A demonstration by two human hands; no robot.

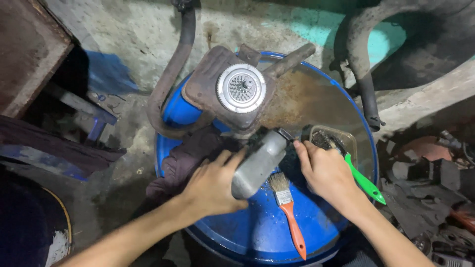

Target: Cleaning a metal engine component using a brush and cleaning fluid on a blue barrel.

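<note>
Both hands [213, 185] [324, 170] grip the grey casing [257, 160] between them.

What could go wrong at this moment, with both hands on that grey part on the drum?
The grey metal part rests on the wet blue drum lid, so it may slip from the left hand. The right hand could knock the orange-handled paintbrush or green-handled brush off. The rusty muffler might roll.

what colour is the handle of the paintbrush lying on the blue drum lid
Orange, on the flat-bristled paintbrush lying on the round blue drum lid; the head view shows it.
</note>
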